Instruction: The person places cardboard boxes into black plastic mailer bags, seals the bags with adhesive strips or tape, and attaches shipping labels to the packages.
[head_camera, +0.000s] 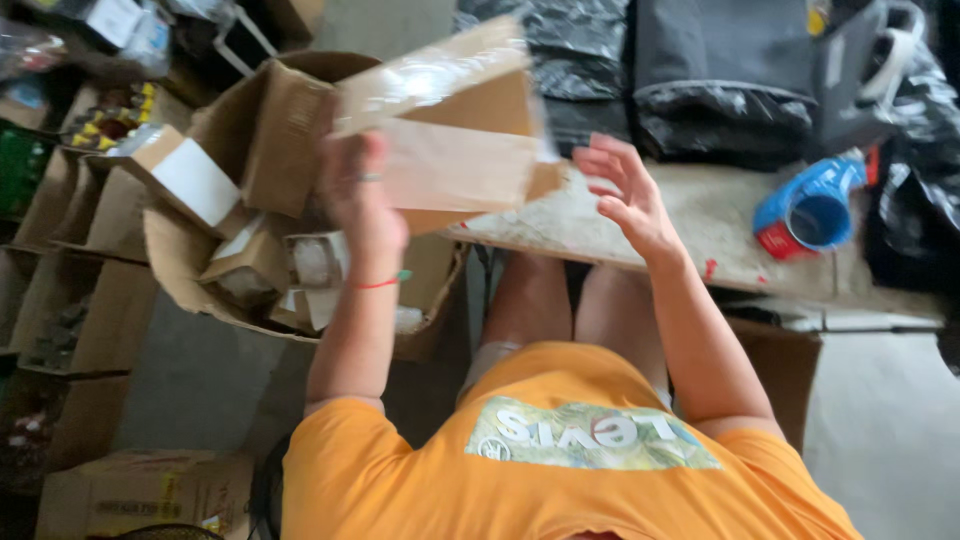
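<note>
Head view: the left hand (362, 195) has its fingers clamped on a flat brown cardboard box (455, 125), raised at 12 o'clock above the desk (700, 215) edge. At 3 o'clock of it, the right hand (625, 195) hovers just beside, fingers spread wide, holding nothing. A blue tape roll (812, 208) lies farther toward 3 o'clock.
</note>
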